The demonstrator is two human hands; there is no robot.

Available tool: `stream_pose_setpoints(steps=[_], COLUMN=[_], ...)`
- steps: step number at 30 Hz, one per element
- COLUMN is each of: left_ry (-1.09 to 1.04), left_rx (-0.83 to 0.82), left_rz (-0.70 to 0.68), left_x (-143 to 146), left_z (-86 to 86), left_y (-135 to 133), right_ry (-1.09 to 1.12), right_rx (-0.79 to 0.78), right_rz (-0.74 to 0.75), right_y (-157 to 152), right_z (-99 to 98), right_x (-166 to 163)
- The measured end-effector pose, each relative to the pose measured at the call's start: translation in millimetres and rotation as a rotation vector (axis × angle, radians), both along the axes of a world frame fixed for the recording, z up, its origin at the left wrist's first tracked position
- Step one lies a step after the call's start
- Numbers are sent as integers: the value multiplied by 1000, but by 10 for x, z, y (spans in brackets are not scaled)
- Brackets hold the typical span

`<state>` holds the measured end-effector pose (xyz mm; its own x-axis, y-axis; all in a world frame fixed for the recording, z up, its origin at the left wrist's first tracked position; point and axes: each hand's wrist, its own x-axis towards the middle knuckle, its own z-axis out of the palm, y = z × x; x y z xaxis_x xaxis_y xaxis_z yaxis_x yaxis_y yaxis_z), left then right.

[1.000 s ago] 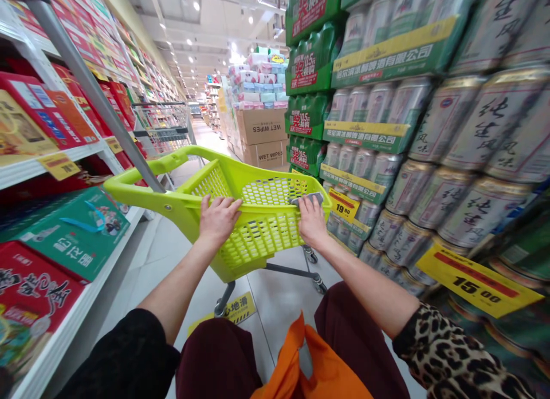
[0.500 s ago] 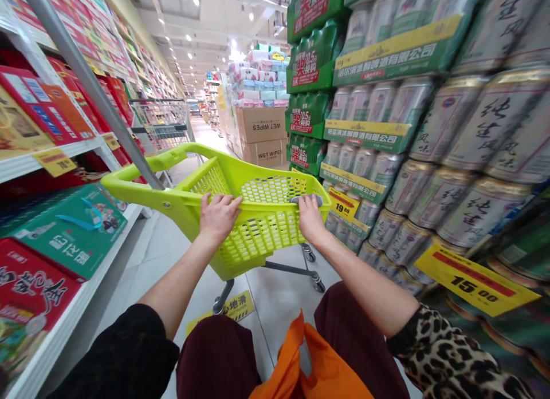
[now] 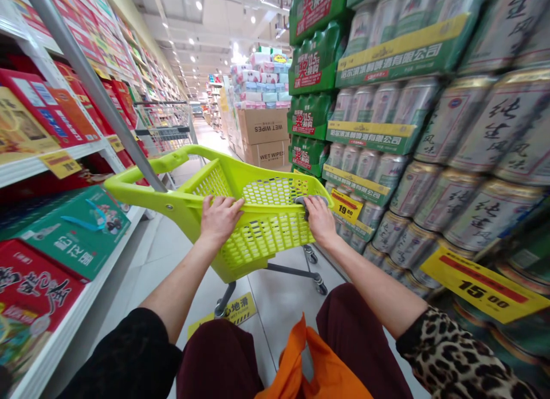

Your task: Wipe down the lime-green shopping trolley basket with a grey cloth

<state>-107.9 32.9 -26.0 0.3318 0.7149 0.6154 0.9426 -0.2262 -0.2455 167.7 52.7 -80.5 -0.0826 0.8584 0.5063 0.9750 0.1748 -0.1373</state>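
The left hand [image 3: 220, 217] curls loosely over the near rim of the green cart [image 3: 267, 211], which lies beneath and between both hands. Its plastic looks stiff, smooth and apt to roll; the rim seems the firmest hold. The right hand [image 3: 319, 214] closes over a grey cloth [image 3: 299, 200], probably soft and light, its underside hidden. Left of the grip, gift boxes [image 3: 72, 234] line shelves; close right, stacked cans [image 3: 466, 193] limit elbow room.
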Motion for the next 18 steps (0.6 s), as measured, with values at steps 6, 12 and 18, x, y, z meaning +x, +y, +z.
stream_pose_setpoints(steps=[6, 12, 18], left_ry=[12, -24, -12], left_rx=[-2, -20, -52], left_rz=[0, 3, 64], left_x=[24, 15, 25], left_z=[-6, 0, 45], left_y=[22, 33, 74], right_ry=[43, 14, -32], right_rx=[44, 81, 66], right_rz=[-88, 7, 79], right_y=[56, 76, 168], right_z=[-81, -23, 5], right_x=[108, -189, -281])
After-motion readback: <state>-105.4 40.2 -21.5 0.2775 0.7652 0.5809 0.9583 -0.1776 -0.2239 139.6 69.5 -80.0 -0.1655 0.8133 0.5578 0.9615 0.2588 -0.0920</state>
